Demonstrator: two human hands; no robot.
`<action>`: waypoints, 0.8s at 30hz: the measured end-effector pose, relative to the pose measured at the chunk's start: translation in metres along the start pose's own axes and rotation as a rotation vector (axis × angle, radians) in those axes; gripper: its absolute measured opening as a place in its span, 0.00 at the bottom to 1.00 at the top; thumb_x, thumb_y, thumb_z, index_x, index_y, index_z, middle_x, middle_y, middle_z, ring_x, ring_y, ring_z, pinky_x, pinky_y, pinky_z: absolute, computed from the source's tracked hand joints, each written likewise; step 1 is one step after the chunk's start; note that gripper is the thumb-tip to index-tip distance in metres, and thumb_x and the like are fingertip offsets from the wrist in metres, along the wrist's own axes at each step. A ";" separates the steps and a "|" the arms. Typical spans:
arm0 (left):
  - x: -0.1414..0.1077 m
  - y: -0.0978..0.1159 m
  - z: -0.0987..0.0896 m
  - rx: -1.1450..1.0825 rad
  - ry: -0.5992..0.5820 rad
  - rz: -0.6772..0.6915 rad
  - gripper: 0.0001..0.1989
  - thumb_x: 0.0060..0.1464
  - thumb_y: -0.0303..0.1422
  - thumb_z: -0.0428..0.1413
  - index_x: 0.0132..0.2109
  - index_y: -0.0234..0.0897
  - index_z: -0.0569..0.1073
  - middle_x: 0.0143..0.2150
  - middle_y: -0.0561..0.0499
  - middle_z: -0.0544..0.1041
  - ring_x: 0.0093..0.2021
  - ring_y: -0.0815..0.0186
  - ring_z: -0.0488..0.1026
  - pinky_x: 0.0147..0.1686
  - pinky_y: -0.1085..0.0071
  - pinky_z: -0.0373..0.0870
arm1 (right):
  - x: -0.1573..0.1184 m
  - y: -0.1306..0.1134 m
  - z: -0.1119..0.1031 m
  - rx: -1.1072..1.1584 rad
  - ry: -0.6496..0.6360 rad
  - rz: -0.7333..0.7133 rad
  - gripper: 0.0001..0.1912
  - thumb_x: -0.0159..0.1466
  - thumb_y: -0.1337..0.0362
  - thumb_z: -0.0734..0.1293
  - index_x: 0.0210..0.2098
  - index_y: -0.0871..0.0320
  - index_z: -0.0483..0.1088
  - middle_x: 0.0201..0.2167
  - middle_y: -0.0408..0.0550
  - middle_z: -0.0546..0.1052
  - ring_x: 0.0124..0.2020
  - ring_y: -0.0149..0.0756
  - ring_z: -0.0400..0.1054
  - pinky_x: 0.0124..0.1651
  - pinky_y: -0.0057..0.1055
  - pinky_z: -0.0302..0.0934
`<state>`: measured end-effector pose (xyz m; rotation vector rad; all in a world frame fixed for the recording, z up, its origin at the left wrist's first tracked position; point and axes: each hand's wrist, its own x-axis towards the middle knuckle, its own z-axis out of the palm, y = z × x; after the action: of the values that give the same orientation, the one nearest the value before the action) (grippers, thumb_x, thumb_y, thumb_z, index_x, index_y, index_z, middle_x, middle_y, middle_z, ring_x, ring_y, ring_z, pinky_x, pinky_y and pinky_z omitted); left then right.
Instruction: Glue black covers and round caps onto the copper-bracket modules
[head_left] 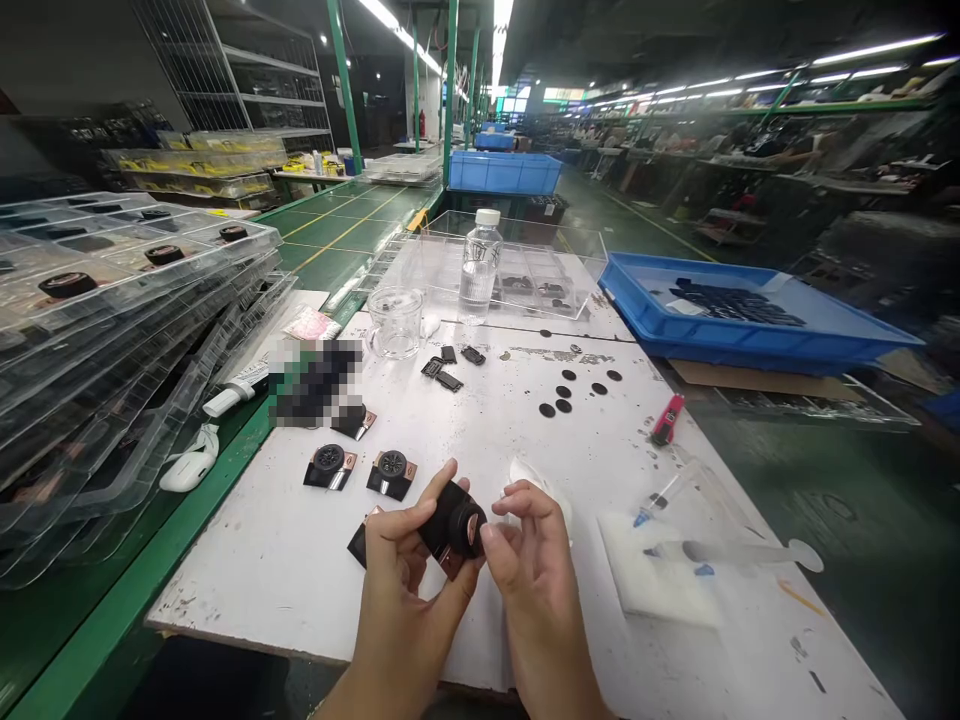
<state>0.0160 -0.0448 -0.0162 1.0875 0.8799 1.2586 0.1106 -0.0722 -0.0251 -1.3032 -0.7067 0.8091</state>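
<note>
At lower centre, the left hand (401, 560) grips a small black part (454, 525), its round face turned right toward the right hand (529, 545), whose fingertips pinch its edge. Fingers hide its underside. Two like parts (360, 470) lie beyond; five black discs (574, 390) farther; one bottle (480, 265) behind.

Matt black plastic, copper-toned metal on a scuffed bench

The small round matt-black plastic part with copper-coloured metal tabs (456, 528) contrasts with the worn, stained white worktable (480, 430), clear glossy plastic trays (112, 300) and smooth blue plastic bin (750, 330).
</note>
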 end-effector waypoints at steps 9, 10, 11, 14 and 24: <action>-0.001 0.008 0.003 -0.041 -0.007 -0.120 0.19 0.50 0.32 0.66 0.44 0.42 0.64 0.63 0.40 0.69 0.57 0.53 0.73 0.50 0.62 0.74 | -0.004 0.003 0.004 -0.151 -0.019 -0.240 0.06 0.70 0.57 0.61 0.44 0.46 0.69 0.48 0.46 0.63 0.53 0.39 0.59 0.47 0.33 0.59; -0.001 0.009 0.003 -0.046 -0.011 -0.122 0.19 0.50 0.31 0.66 0.44 0.42 0.64 0.63 0.40 0.70 0.57 0.54 0.73 0.50 0.62 0.74 | -0.004 0.003 0.004 -0.154 -0.028 -0.243 0.07 0.70 0.57 0.61 0.44 0.45 0.69 0.48 0.46 0.63 0.52 0.39 0.59 0.48 0.33 0.60; -0.001 0.009 0.003 -0.051 -0.015 -0.124 0.19 0.50 0.31 0.65 0.44 0.42 0.64 0.63 0.41 0.70 0.57 0.54 0.73 0.50 0.62 0.74 | -0.004 0.003 0.004 -0.151 -0.031 -0.244 0.07 0.70 0.57 0.61 0.45 0.45 0.70 0.48 0.46 0.62 0.52 0.39 0.60 0.48 0.34 0.60; -0.001 0.011 0.004 -0.069 -0.016 -0.136 0.19 0.50 0.31 0.66 0.44 0.42 0.64 0.63 0.41 0.70 0.56 0.54 0.74 0.51 0.61 0.74 | -0.005 0.003 0.004 -0.127 -0.004 -0.258 0.06 0.69 0.58 0.62 0.43 0.46 0.71 0.47 0.46 0.63 0.50 0.39 0.61 0.48 0.34 0.61; -0.004 0.007 0.002 -0.002 -0.047 -0.145 0.19 0.50 0.32 0.66 0.44 0.42 0.65 0.62 0.41 0.71 0.57 0.53 0.73 0.49 0.62 0.74 | 0.000 -0.002 0.004 0.101 0.018 -0.112 0.05 0.63 0.56 0.70 0.35 0.49 0.72 0.44 0.46 0.63 0.47 0.37 0.63 0.47 0.31 0.64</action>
<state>0.0150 -0.0494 -0.0090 1.0287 0.9051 1.1091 0.1076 -0.0698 -0.0221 -1.1684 -0.7097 0.7324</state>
